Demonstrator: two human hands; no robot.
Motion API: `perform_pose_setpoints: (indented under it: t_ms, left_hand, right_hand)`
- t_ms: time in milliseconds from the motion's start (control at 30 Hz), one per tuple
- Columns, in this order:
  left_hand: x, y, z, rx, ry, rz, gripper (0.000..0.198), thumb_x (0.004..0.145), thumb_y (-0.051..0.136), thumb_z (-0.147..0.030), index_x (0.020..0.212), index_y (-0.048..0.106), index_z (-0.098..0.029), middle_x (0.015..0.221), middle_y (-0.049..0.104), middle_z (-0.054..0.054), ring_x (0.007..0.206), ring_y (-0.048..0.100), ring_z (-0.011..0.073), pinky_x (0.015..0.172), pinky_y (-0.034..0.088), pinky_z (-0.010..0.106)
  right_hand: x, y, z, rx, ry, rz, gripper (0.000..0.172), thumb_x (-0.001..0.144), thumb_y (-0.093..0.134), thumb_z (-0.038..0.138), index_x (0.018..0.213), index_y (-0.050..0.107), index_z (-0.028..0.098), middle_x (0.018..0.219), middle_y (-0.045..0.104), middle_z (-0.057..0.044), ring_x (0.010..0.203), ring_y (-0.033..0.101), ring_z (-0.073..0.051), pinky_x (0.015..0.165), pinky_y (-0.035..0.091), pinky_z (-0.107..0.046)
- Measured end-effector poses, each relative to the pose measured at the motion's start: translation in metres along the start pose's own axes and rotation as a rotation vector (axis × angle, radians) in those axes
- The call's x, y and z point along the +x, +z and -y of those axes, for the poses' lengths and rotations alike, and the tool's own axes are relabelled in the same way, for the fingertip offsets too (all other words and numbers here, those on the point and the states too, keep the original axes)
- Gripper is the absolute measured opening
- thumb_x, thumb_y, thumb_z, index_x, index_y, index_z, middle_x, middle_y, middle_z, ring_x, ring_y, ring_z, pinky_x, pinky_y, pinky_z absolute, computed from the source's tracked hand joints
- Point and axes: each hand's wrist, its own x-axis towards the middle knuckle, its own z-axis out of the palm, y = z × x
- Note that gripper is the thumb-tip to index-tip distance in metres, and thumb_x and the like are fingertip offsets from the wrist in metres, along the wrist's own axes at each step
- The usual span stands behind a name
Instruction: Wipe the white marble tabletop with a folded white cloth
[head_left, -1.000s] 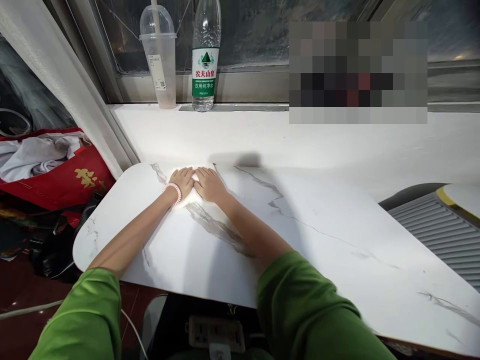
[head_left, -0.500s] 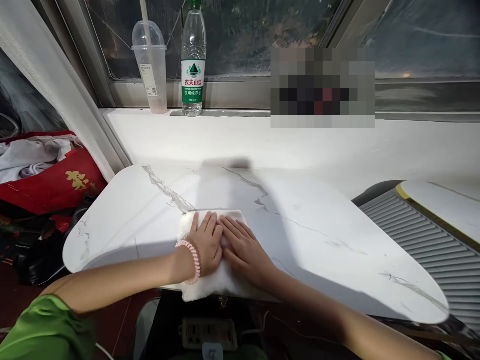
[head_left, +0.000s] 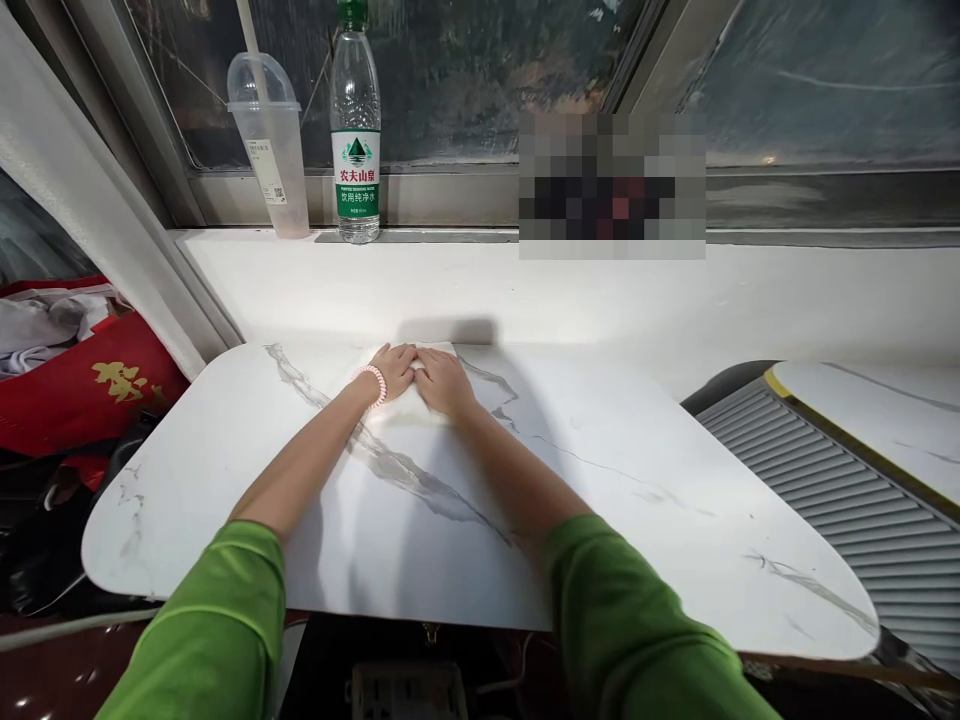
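Observation:
Both my hands lie flat, side by side, on a white cloth (head_left: 405,412) at the far edge of a white marble-pattern table (head_left: 600,500). My left hand (head_left: 394,370), with a pink coil band on its wrist, presses the cloth's left part. My right hand (head_left: 442,380) presses the right part, fingers stretched out. Most of the cloth is hidden under the hands. Both arms are stretched out in green sleeves.
A white sill (head_left: 600,290) runs behind the table, with a clear lidded plastic cup (head_left: 268,145) and a green-labelled water bottle (head_left: 355,130) by the window. A red bag (head_left: 82,385) with clothes sits at left. A grey ribbed unit (head_left: 840,490) stands at right.
Half a second ago both hands held the cloth at the table's near edge. They have since slid it away to the far edge, where it also was one second ago.

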Motion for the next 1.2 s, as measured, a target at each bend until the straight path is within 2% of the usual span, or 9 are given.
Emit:
perform_pose_setpoints:
  t_ms: [133,300,500,633,767,833,933,1067,1200]
  left_hand:
    - [0.006,0.003,0.005,-0.011,-0.039,-0.003,0.043,0.096,0.031,-0.015,0.137,0.043,-0.009,0.152,0.042,0.014,0.142,0.036,0.0189,0.119,0.021,0.04]
    - [-0.015,0.005,-0.01,0.006,-0.046,-0.015,0.045,0.098,0.029,-0.018,0.141,0.041,-0.008,0.154,0.039,0.014,0.145,0.031,0.0195,0.121,0.019,0.043]
    - [-0.076,0.007,-0.066,0.01,0.001,-0.001,0.051,0.098,0.029,-0.022,0.145,0.038,-0.004,0.155,0.036,0.016,0.145,0.031,0.0255,0.121,0.018,0.049]
    - [-0.122,0.006,-0.109,-0.029,0.062,-0.02,0.052,0.097,0.031,-0.025,0.143,0.041,-0.004,0.155,0.036,0.018,0.146,0.029,0.0289,0.121,0.017,0.052]
    - [-0.136,0.001,-0.134,-0.064,0.082,0.035,0.056,0.095,0.033,-0.029,0.143,0.04,-0.001,0.155,0.034,0.021,0.146,0.027,0.0314,0.12,0.016,0.055]
    - [-0.128,0.0,-0.136,-0.073,0.072,0.05,0.056,0.095,0.033,-0.029,0.143,0.04,0.0,0.155,0.034,0.022,0.146,0.027,0.0317,0.12,0.016,0.055]
    - [-0.101,0.003,-0.13,-0.074,0.038,0.055,0.057,0.095,0.032,-0.028,0.144,0.036,0.0,0.155,0.033,0.021,0.147,0.026,0.0314,0.12,0.016,0.055]
    - [-0.045,0.007,-0.109,-0.071,-0.003,0.054,0.056,0.097,0.03,-0.026,0.147,0.032,-0.002,0.156,0.033,0.019,0.147,0.027,0.0282,0.121,0.015,0.051]
    - [0.009,0.012,-0.086,-0.071,-0.019,0.01,0.05,0.098,0.029,-0.024,0.144,0.037,-0.004,0.154,0.037,0.018,0.145,0.03,0.0257,0.12,0.017,0.048]
  right_hand:
    - [0.008,0.003,-0.004,0.032,0.029,-0.039,0.043,0.086,0.036,0.013,0.119,0.064,0.013,0.126,0.066,-0.013,0.119,0.057,-0.026,0.105,0.039,-0.041]
    - [-0.018,-0.006,0.002,-0.024,0.014,0.013,0.044,0.091,0.035,0.016,0.127,0.061,0.009,0.136,0.06,-0.015,0.13,0.05,-0.026,0.112,0.033,-0.041]
    - [-0.096,-0.035,0.019,-0.105,-0.08,0.042,0.048,0.093,0.032,0.02,0.131,0.055,0.002,0.139,0.056,-0.019,0.133,0.048,-0.029,0.114,0.033,-0.046]
    - [-0.153,-0.061,0.025,-0.059,-0.104,0.069,0.043,0.089,0.033,0.021,0.121,0.059,0.011,0.132,0.062,-0.016,0.129,0.051,-0.028,0.112,0.037,-0.048]
    - [-0.175,-0.075,0.024,0.023,-0.053,0.086,0.041,0.083,0.038,0.021,0.119,0.057,0.02,0.132,0.062,-0.012,0.125,0.053,-0.027,0.108,0.041,-0.047]
    - [-0.17,-0.076,0.02,0.028,-0.041,0.071,0.043,0.082,0.037,0.02,0.122,0.054,0.019,0.131,0.062,-0.012,0.124,0.054,-0.027,0.107,0.041,-0.048]
    - [-0.146,-0.072,0.007,0.029,-0.033,0.052,0.041,0.083,0.035,0.018,0.119,0.056,0.016,0.126,0.064,-0.013,0.119,0.056,-0.027,0.105,0.042,-0.046]
    - [-0.096,-0.06,-0.023,0.046,-0.009,0.025,0.036,0.084,0.037,0.018,0.111,0.06,0.013,0.12,0.066,-0.015,0.113,0.058,-0.028,0.102,0.043,-0.043]
    - [-0.046,-0.044,-0.055,0.035,0.018,-0.032,0.036,0.086,0.036,0.016,0.108,0.065,0.013,0.121,0.066,-0.016,0.114,0.058,-0.028,0.1,0.045,-0.042]
